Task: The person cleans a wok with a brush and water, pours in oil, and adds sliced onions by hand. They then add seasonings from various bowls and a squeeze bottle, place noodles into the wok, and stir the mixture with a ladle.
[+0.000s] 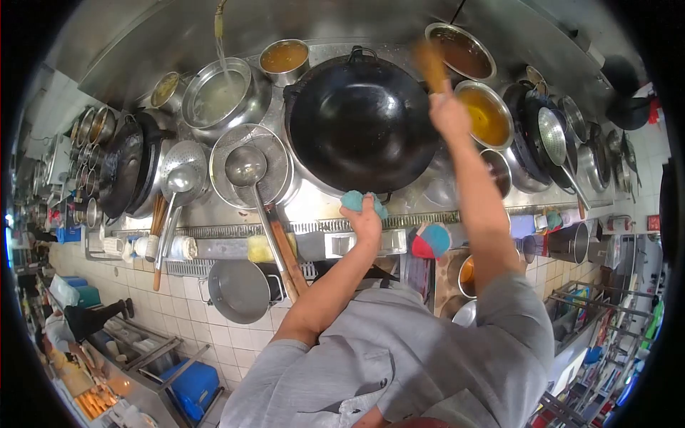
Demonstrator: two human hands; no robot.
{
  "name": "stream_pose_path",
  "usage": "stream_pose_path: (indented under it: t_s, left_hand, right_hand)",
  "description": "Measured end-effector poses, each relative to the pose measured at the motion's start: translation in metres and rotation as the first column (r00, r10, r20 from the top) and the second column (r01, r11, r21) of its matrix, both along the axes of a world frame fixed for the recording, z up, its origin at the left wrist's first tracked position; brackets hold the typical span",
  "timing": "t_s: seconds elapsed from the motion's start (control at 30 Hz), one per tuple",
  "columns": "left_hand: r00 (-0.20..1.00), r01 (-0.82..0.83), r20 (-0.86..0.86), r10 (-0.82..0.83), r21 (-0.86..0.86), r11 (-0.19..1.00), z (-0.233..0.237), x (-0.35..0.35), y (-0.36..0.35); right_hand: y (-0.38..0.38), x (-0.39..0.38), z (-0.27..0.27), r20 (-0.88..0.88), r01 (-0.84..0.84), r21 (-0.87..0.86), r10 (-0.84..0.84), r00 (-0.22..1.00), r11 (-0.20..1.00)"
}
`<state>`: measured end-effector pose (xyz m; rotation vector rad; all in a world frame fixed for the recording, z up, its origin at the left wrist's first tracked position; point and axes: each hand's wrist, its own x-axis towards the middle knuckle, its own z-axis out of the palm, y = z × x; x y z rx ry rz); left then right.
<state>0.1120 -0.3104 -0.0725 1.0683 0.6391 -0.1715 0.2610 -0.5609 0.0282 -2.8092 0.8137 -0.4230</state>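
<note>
One wok (357, 121) lies beyond left hand (367, 218) clutching cloth (352, 200), beside right hand (449, 114) gripping tool (429, 65).

Stovetop: round silver steel ladle (246, 166) over a round wire-mesh strainer (277, 162)
Lower left: boxy blue plastic container (191, 387)

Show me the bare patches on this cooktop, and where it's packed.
Bare cooktop shows between the wire strainer and the black wok, left of the left hand; another patch lies right of that hand, below the wok. Crowded: the wok's right side, with the yellow-liquid bowl and dark-liquid bowl, and the back left, with the water pot.
</note>
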Motion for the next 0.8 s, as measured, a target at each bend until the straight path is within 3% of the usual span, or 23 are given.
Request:
stream_pose_path:
  t_s: [0.03,0.07,0.1,0.13,0.17,0.2,0.27,0.3,0.33,0.4,0.43,0.47,0.57,0.67,0.73,0.77,0.8]
  left_hand:
    - [1.0,-0.004,-0.001,0.004,0.043,0.999,-0.007,0.0,-0.001]
    - [1.0,-0.005,-0.003,0.006,0.085,0.996,-0.02,-0.001,-0.001]
    - [1.0,-0.01,0.0,0.011,0.124,0.992,-0.027,0.001,-0.003]
    - [1.0,-0.013,0.006,0.013,0.101,0.995,-0.026,0.001,-0.003]
    - [1.0,-0.015,0.013,0.014,0.078,0.997,-0.023,0.001,-0.002]
    - [1.0,-0.018,0.021,0.017,0.053,0.998,-0.021,0.002,-0.002]
    - [1.0,-0.02,0.023,0.018,0.068,0.998,-0.024,0.0,0.0]
    - [0.999,-0.023,0.031,0.021,0.068,0.997,-0.026,0.001,-0.002]
    - [0.999,-0.014,0.03,0.012,0.054,0.998,-0.029,-0.002,-0.001]
    - [0.999,-0.022,0.041,0.021,0.016,1.0,-0.038,0.002,-0.004]
    - [0.999,-0.036,0.031,0.035,0.021,0.999,-0.038,0.0,-0.003]
    - [0.998,-0.049,0.027,0.048,0.025,0.999,-0.037,0.002,-0.006]
    - [0.999,-0.015,0.029,0.014,0.036,0.999,-0.03,0.001,-0.002]
    - [1.0,-0.006,0.016,0.006,0.01,1.0,-0.011,0.003,-0.002]
    - [1.0,0.005,0.011,-0.005,-0.003,1.0,-0.024,0.002,0.002]
    - [0.999,-0.015,0.034,0.017,-0.059,0.998,-0.028,0.003,0.003]
    - [1.0,0.009,0.011,-0.008,-0.039,0.999,-0.032,0.0,0.009]
  right_hand:
    - [0.002,0.016,-0.056,-0.188,-0.142,-0.029,0.135,0.973,0.989]
    - [0.055,0.002,-0.042,-0.298,-0.159,0.074,0.174,0.939,0.984]
    - [0.078,0.004,-0.092,-0.373,-0.264,0.119,0.29,0.881,0.957]
    - [0.107,-0.001,-0.129,-0.304,-0.49,0.166,0.517,0.8,0.856]
    - [0.145,-0.023,-0.087,-0.298,-0.32,0.539,0.531,0.793,0.779]
    - [0.169,-0.041,-0.026,-0.284,-0.098,0.817,0.545,0.789,0.568]
    - [0.124,-0.053,0.011,-0.351,-0.013,0.874,0.649,0.675,0.486]
    - [0.092,-0.053,0.017,-0.458,-0.006,0.781,0.58,0.673,0.624]
    - [0.018,-0.029,-0.055,-0.459,-0.525,0.448,0.69,0.56,0.724]
    - [-0.029,-0.03,0.005,-0.452,-0.311,-0.036,0.262,0.853,0.95]
    - [-0.028,-0.021,0.017,-0.312,-0.111,-0.058,0.087,0.946,0.992]
    - [-0.03,-0.007,0.022,-0.16,0.097,-0.049,-0.104,0.982,0.994]
    - [0.005,0.011,-0.014,-0.082,0.017,0.053,-0.013,0.997,0.998]
    - [0.087,-0.009,-0.086,-0.373,-0.311,0.199,0.366,0.853,0.929]
    - [0.151,-0.052,0.0,-0.377,-0.175,0.717,0.588,0.716,0.674]
    - [0.147,-0.061,-0.005,-0.368,-0.087,0.836,0.672,0.643,0.541]
    - [0.133,-0.082,0.035,-0.38,-0.187,0.794,0.712,0.591,0.579]
